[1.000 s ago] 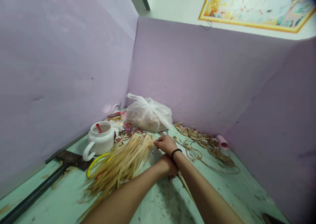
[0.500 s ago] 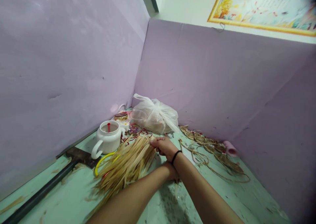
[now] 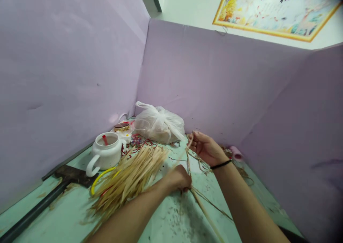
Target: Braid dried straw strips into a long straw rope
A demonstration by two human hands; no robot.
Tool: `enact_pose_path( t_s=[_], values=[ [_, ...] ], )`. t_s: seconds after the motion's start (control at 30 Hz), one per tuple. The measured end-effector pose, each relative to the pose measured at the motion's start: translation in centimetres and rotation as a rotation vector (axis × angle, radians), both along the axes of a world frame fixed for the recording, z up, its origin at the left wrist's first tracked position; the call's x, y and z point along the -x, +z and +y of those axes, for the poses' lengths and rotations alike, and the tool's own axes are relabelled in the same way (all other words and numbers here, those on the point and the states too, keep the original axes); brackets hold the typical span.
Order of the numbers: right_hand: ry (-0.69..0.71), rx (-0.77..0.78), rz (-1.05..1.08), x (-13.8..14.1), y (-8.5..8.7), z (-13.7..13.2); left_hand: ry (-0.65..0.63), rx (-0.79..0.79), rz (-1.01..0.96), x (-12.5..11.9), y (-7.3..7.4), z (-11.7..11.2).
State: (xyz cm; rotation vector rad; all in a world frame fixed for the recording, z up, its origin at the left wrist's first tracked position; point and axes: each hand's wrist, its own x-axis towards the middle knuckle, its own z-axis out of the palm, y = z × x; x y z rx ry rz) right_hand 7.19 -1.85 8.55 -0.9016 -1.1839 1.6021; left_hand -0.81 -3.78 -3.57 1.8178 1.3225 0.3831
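My left hand (image 3: 179, 179) is closed on the table, pinching the near end of a thin straw strand (image 3: 188, 162) where several strands meet. My right hand (image 3: 205, 148), with a black band on the wrist, is lifted to the right of the pile and its fingers are curled round the upper end of that same strand, which runs up between the two hands. A pile of pale straw strips (image 3: 128, 178) lies on the green table (image 3: 66, 214) just left of my left hand. More strands trail toward me from under the left hand.
A white teapot-like pot (image 3: 105, 153) with a red stick stands at the left, by a yellow ring (image 3: 99, 178) and a dark bar (image 3: 40, 207). A tied plastic bag (image 3: 160, 123) and small jars fill the corner. Braided straw cords (image 3: 241, 169) and a pink roll (image 3: 236, 152) lie by the right purple partition.
My right hand has left the straw pile and risen to the right, drawing one strand up with it. My left hand stays pressed on the table.
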Motion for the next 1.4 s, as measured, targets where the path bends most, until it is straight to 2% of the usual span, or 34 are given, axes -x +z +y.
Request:
enact_pose_path(
  t_s=[0.1,0.2,0.33,0.43,0.6,0.77,0.93,1.1,1.17,1.4],
  values=[
    [-0.066,-0.048,-0.253,-4.7,-1.2,-1.1,0.092,0.122,-0.039,0.4,0.6,-0.6],
    [-0.061,0.040,-0.396,-7.6,-4.2,-2.2,0.154,0.240,-0.113,0.7,1.6,-1.2],
    [-0.057,0.097,-0.414,-8.0,-8.5,-3.1,0.123,0.272,-0.200,1.1,2.5,-1.6],
    [0.003,0.073,-0.465,-6.9,-10.0,-3.2,0.095,0.274,-0.258,1.3,2.3,-1.3],
    [-0.051,0.126,-0.423,-6.0,-10.3,-3.2,0.057,0.275,-0.272,1.4,1.7,-0.8],
    [-0.033,0.193,-0.413,-6.3,-10.5,-3.5,0.072,0.297,-0.279,1.3,2.0,-1.0],
    [-0.034,0.093,-0.552,-6.1,-10.3,-4.0,0.085,0.310,-0.273,1.3,2.3,-1.0],
    [0.074,-0.077,-0.691,-6.2,-10.2,-4.3,0.085,0.306,-0.273,1.5,2.1,-0.9],
    [0.075,-0.114,-0.726,-6.2,-10.3,-4.3,0.082,0.311,-0.274,1.5,2.1,-0.8],
    [0.030,-0.070,-0.852,-5.7,-10.2,-4.3,0.045,0.307,-0.287,1.5,1.7,-0.6]
  ],
)
